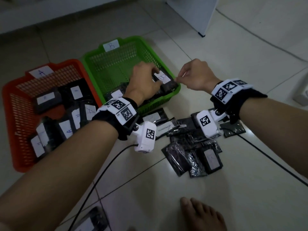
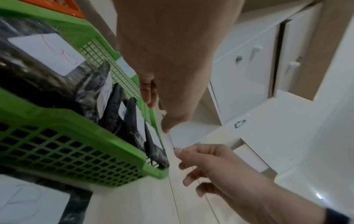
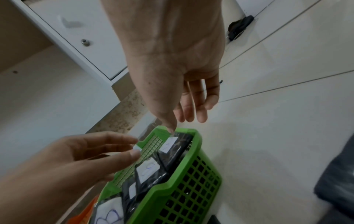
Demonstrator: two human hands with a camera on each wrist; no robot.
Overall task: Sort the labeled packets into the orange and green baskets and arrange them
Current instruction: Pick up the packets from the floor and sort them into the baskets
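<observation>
Green basket (image 1: 93, 63): it sits on the tiled floor (image 1: 233, 180), touching the orange basket (image 1: 10, 114) at its left side; a white tag marked B is on its far rim.
B packet (image 1: 164, 80): dark, with a white label, it stands at the green basket's near right corner, leaning, its long axis running from the far left toward the near right; its lower part is hidden by the rim and by your fingers.
Left hand (image 1: 143, 82): your fingers and thumb curl round the B packet's left end.
Right hand (image 1: 195, 75): just outside the basket's right rim, your thumb and forefinger pinch the packet's clear edge at the corner; the other fingers hang loose.
Other packets: more dark packets stand in a row along the basket's near wall, their labels mostly hidden.
Loose packets (image 1: 191, 147): a heap on the floor near the basket's front, partly covered by your wrist cameras; most labels are unreadable.
Orange basket contents: packets labelled A, overlapping.
</observation>
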